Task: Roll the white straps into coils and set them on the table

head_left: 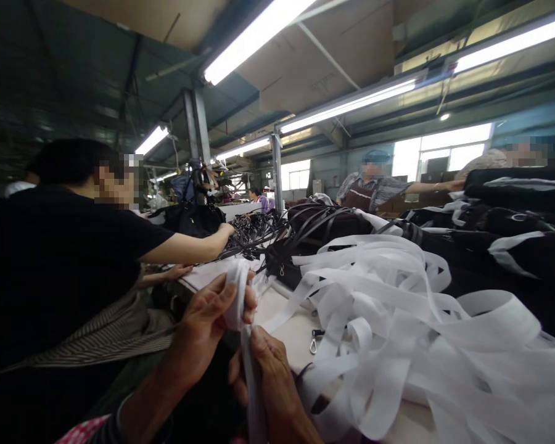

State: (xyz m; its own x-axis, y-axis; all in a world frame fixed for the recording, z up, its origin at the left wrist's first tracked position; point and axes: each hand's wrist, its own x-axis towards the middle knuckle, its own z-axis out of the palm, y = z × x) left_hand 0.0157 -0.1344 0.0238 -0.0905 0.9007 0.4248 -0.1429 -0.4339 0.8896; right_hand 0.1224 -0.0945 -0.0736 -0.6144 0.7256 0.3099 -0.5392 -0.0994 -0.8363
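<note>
My left hand (213,305) grips a small roll of white fabric strip (237,296), its thumb on the near face and fingertips showing at the far edge. Just below and to the right, my right hand (271,370) pinches a length of the same strip, which hangs down between thumb and fingers past the bottom of the view. To the right, a large loose heap of white fabric strips (388,308) lies in loops on the table (291,345). A metal snap hook (313,342) with a short black strap lies beside the heap.
A co-worker in a black shirt (65,246) leans in at left, one hand (226,229) at a tangle of black straps (250,231). Black bags (513,216) are piled at right. Another person (372,185) stands across the table, an arm stretched towards the pile.
</note>
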